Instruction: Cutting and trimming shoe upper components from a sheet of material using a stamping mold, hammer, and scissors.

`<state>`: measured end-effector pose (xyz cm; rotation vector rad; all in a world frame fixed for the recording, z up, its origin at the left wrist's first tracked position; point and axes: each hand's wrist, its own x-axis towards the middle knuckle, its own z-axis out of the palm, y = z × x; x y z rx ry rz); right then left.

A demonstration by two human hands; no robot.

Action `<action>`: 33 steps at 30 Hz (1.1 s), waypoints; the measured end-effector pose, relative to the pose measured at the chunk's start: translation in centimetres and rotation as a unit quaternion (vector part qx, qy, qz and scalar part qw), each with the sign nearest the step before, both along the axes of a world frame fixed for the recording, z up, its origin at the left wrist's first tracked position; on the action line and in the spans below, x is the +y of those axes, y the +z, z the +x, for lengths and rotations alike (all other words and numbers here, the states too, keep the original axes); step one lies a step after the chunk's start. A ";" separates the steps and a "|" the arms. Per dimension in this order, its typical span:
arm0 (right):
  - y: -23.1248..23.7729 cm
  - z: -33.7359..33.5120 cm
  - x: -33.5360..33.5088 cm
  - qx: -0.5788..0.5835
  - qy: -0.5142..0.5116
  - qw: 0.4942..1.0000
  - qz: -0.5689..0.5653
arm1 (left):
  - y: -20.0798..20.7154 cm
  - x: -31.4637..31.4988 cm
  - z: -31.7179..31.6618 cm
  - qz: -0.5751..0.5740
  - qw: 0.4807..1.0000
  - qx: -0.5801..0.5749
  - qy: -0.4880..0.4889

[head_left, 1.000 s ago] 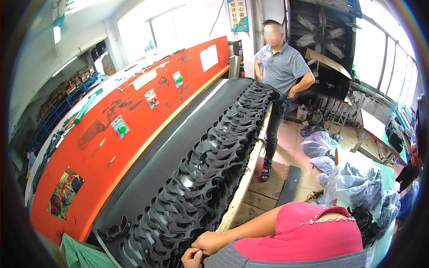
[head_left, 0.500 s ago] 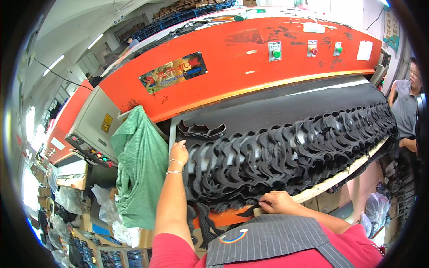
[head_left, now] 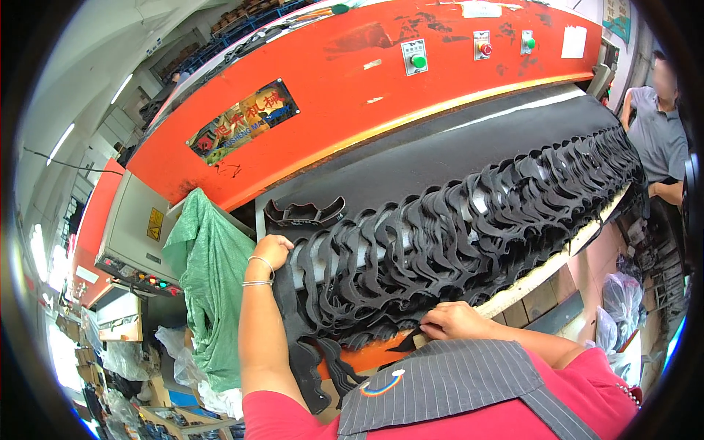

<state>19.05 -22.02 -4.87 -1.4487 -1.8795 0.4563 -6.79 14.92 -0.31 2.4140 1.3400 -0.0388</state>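
Observation:
My left hand (head_left: pixel 273 251) is closed at the left end of the cut black sheet, its fingers curled on a black wavy-edged strip (head_left: pixel 290 301) that hangs beside my forearm. Just beyond it a dark metal cutting die (head_left: pixel 304 213) with a wavy outline rests on the sheet. Rows of wavy black cut strips (head_left: pixel 433 235) stand curled up across the bed, with pale gaps between them. At the near edge, my right hand (head_left: pixel 451 321) is closed, fingers bent, by a small dark pointed piece (head_left: pixel 405 342); its fingertips are partly hidden.
An orange press beam (head_left: pixel 330 88) with green and red buttons spans the far side. A grey control box (head_left: pixel 136 227) and green cloth (head_left: pixel 209 286) stand left. The bed's pale edge (head_left: pixel 565 253) curves along the near right. A person (head_left: pixel 656 128) stands far right.
The view has shifted, so the machine appears lower at left and higher at right. My left hand has come nearer with the strip, which now hangs lower. My right hand stays at the near edge.

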 end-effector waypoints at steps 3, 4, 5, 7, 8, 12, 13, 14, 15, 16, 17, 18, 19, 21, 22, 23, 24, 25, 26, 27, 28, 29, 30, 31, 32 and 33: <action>-0.1 -0.2 0.1 -0.007 -0.003 1.000 -0.015 | 0.2 -0.6 1.7 -0.044 0.989 -0.126 0.056; -0.1 -0.3 0.0 -0.011 -0.004 1.000 -0.019 | -0.3 -0.8 1.8 -0.043 0.989 -0.126 0.059; -0.1 -0.4 0.0 -0.010 -0.002 1.000 -0.018 | -0.9 -1.0 2.0 -0.041 0.986 -0.154 0.050; -0.1 -0.2 0.0 -0.018 -0.006 0.999 -0.025 | -0.9 -2.2 4.2 -0.073 0.977 -0.196 0.045; -0.1 -0.2 -0.1 -0.018 -0.009 0.999 -0.028 | -0.7 -3.0 5.0 -0.071 0.971 -0.226 0.035; 0.1 -0.5 0.0 -0.021 -0.011 1.000 -0.020 | -0.9 -2.1 6.5 0.029 0.948 -0.315 0.023; 0.0 -0.4 0.1 -0.028 -0.014 0.999 -0.020 | -0.1 -2.0 7.3 0.031 0.946 -0.321 0.038; 0.0 -0.5 0.0 -0.027 -0.018 0.999 -0.022 | 0.3 -1.7 8.1 0.083 0.948 -0.308 0.012; 0.0 -0.5 0.0 -0.025 -0.023 0.999 -0.025 | 0.2 -1.1 9.0 0.105 0.953 -0.285 -0.011; 0.1 -0.5 0.0 -0.023 -0.025 0.999 -0.024 | 0.1 -0.4 9.8 0.131 0.956 -0.262 -0.032; 0.3 -0.5 0.1 -0.023 -0.022 0.999 -0.023 | 0.2 0.4 10.3 0.133 0.956 -0.262 -0.029; 0.5 -0.6 0.0 -0.028 -0.016 0.999 -0.041 | 0.2 1.1 11.0 0.135 0.972 -0.193 0.005; 0.5 -0.6 0.1 -0.033 -0.016 0.998 -0.059 | 0.1 2.1 12.0 0.134 0.982 -0.125 0.033; 0.4 -0.8 0.1 -0.030 -0.016 0.998 -0.056 | 0.9 4.4 12.3 0.133 0.990 -0.024 0.045; 0.3 -0.7 -0.1 -0.029 -0.018 0.998 -0.055 | 0.9 5.6 12.4 0.128 0.987 0.076 0.055; 0.5 -0.8 -0.1 -0.026 -0.016 0.998 -0.055 | 0.7 6.8 11.5 0.117 0.985 0.115 0.060; 0.7 -0.9 0.0 -0.025 -0.006 0.999 -0.038 | 0.6 8.0 10.4 0.106 0.980 0.155 0.067; 0.7 -0.7 0.0 -0.023 -0.011 0.999 -0.026 | 0.7 8.3 10.9 0.087 0.987 0.132 0.035; 0.7 -0.4 -0.2 -0.019 -0.023 0.999 -0.030 | 0.2 8.0 11.8 0.092 0.990 0.097 0.050; 0.7 0.0 -0.3 -0.020 -0.027 0.999 -0.030 | -0.3 7.8 12.6 0.084 0.992 0.081 0.050; 0.8 -0.2 -0.2 -0.019 -0.020 0.999 -0.026 | -0.1 7.6 12.2 0.079 0.993 0.068 0.060; 0.7 -0.3 -0.2 -0.013 -0.020 0.999 -0.024 | -0.6 8.2 11.9 0.081 0.992 0.074 0.060; 0.6 -0.5 -0.1 -0.020 -0.012 1.000 -0.019 | -1.2 9.0 11.6 0.067 0.995 0.074 0.022; 0.5 -0.5 -0.1 -0.028 -0.007 0.999 -0.019 | -1.2 8.8 12.0 0.048 0.996 0.072 -0.018; 0.5 -0.6 -0.1 -0.024 -0.007 0.999 -0.020 | -1.1 8.6 12.3 0.046 0.996 0.075 -0.019; 0.6 -0.7 0.1 -0.023 0.000 1.000 -0.016 | -1.0 8.4 12.8 0.022 0.996 0.075 -0.031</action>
